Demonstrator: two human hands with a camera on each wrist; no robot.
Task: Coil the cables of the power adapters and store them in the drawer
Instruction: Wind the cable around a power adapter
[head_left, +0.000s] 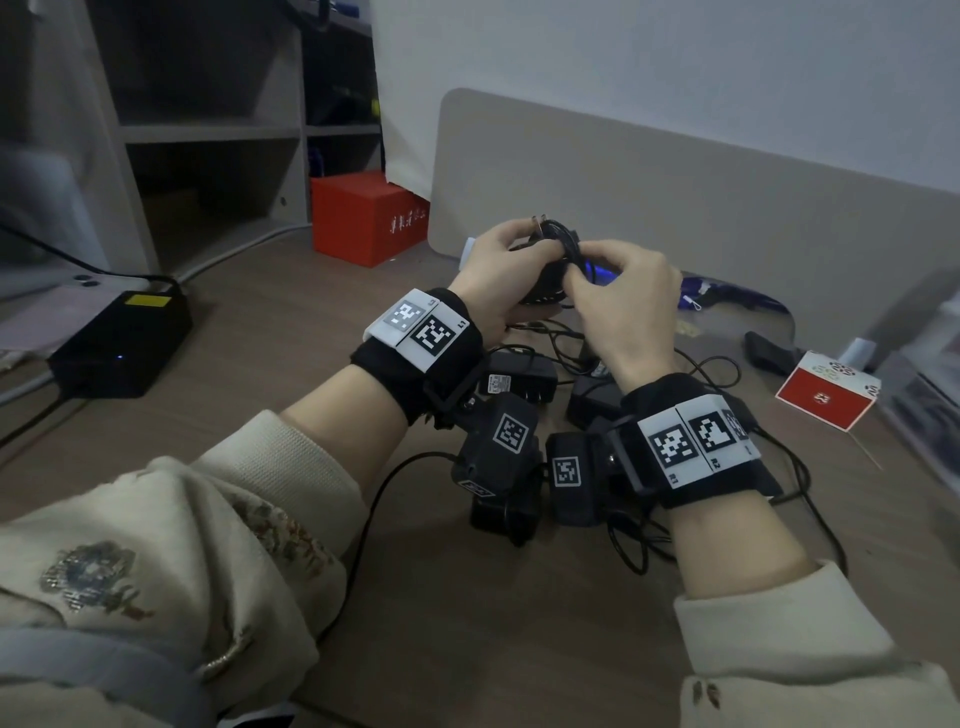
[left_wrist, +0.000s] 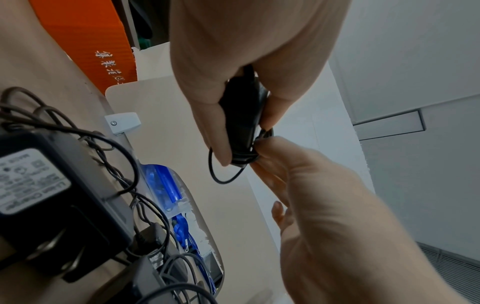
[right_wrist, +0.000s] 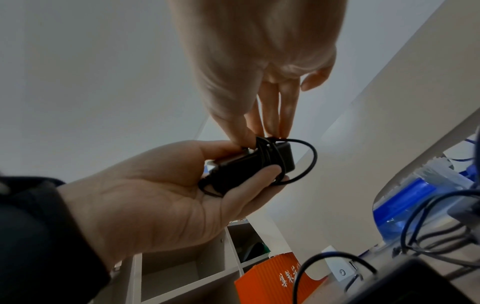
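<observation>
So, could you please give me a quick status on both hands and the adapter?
Left hand holds adapter. Right hand pinches its cable, wrapped round the body. More adapters tangled on the desk; no drawer in view.

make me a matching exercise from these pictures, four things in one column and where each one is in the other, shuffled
Things:
1. black adapter with wrapped cable
2. big orange box
3. small red and white box
4. labelled adapter

Places:
A. on the desk, far right
B. lying on the desk below the left wrist
C. held up in the left hand, right hand pinching its cable
D. far left end of the grey divider panel

Pairs: 1-C, 2-D, 3-A, 4-B
</observation>
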